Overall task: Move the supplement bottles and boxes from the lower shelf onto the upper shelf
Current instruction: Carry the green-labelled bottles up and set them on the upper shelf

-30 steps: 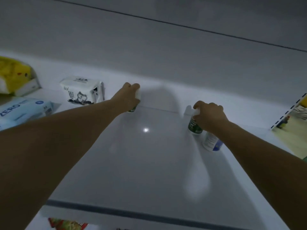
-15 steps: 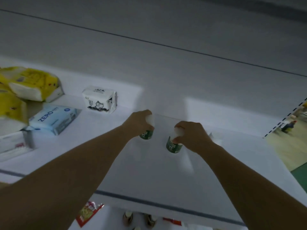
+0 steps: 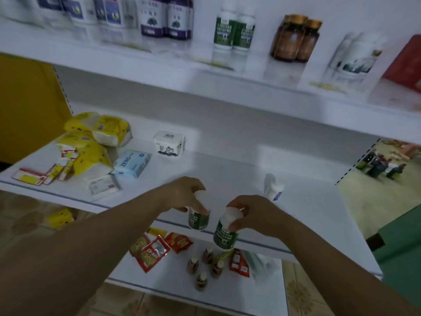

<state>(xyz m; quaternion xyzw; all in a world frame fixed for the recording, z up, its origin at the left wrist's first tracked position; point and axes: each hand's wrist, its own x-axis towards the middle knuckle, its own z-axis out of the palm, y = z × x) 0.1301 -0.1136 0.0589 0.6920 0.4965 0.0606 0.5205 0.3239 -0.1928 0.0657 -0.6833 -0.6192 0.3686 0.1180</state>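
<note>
Under left hand (image 3: pixel 182 196), green bottle (image 3: pixel 198 221) cap part-hidden; upper shelf (image 3: pixel 159 73) blurred.

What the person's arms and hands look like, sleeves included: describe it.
The left forearm and right forearm are bare, no sleeve in view. The left hand and right hand wear no gloves; no watch, bracelet or ring shows through the blur.
</note>
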